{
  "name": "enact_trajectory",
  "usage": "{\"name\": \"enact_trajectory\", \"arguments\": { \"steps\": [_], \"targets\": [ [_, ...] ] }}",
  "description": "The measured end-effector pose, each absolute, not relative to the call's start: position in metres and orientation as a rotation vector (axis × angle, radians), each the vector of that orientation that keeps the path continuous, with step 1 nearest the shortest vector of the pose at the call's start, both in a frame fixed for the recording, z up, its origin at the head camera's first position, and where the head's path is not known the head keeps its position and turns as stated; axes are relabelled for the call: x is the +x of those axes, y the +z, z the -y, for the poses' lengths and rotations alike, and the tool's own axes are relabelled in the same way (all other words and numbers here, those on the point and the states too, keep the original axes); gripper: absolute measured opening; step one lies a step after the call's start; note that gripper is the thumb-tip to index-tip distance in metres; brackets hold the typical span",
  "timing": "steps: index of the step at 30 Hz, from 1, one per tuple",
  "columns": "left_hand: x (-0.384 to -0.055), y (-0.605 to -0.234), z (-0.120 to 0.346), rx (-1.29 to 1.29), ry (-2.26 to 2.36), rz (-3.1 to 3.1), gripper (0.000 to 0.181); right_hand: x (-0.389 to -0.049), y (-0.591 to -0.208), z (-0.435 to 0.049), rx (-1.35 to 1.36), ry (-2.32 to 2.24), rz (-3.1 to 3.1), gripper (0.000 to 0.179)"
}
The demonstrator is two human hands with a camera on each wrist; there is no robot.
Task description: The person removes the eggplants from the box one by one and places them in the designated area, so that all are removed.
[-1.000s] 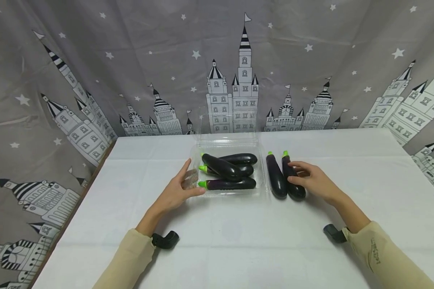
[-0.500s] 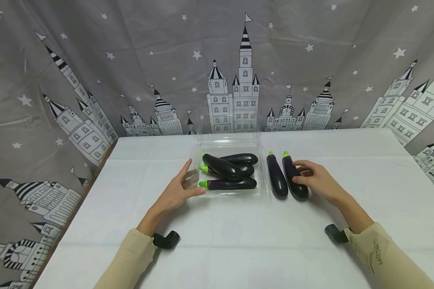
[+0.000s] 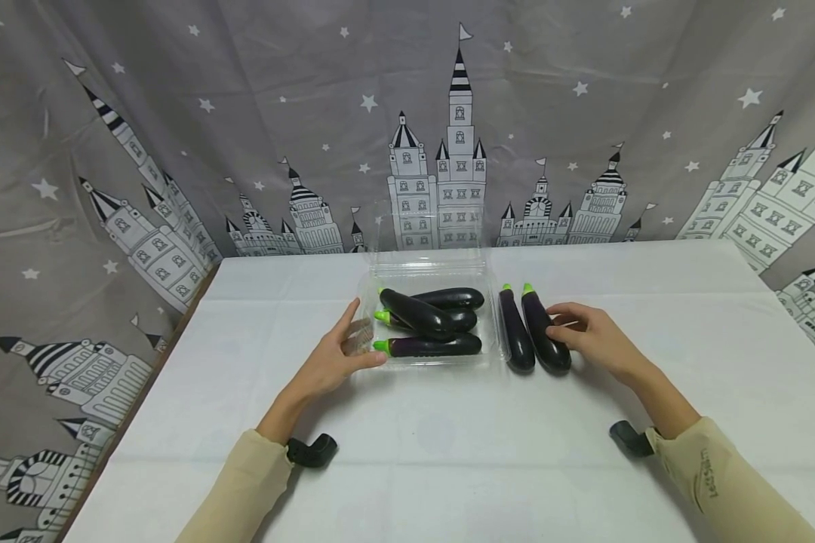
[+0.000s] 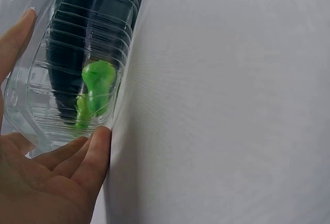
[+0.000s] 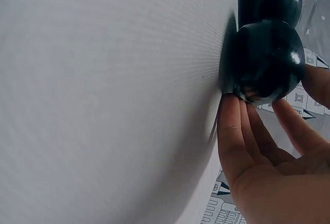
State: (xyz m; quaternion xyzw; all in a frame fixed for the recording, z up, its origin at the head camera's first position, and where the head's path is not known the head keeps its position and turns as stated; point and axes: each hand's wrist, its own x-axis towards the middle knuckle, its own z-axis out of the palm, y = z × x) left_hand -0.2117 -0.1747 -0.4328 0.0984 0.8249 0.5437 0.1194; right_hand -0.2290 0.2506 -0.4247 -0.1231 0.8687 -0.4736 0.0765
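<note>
Glossy, black, elongated, green-stemmed eggplants: four in one clear plastic box against spread left-hand fingers. Two beside parted right-hand fingers.

We see that the outer eggplant has slid leftward since half a second ago, its green stem end now closer to that of the inner eggplant. The inner eggplant has shifted too, its lower end swung a little toward the clear container. We also notice that the right hand, after easing slightly rightward in the earlier pictures, has come back left a touch.
</note>
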Motion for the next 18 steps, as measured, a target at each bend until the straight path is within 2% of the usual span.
{"name": "enact_trajectory", "arguments": {
  "steps": [8,18],
  "targets": [
    [-0.2114,-0.4333,0.1751,0.274,1.58,-2.419,0.106,-0.2276,-0.4236,-0.2488,-0.324,-1.381,-2.591,0.05],
    [-0.2116,-0.433,0.1751,0.269,1.587,-2.413,0.106,-0.2264,-0.4227,-0.2484,-0.327,-1.4,-2.588,0.05]
  ]
}}
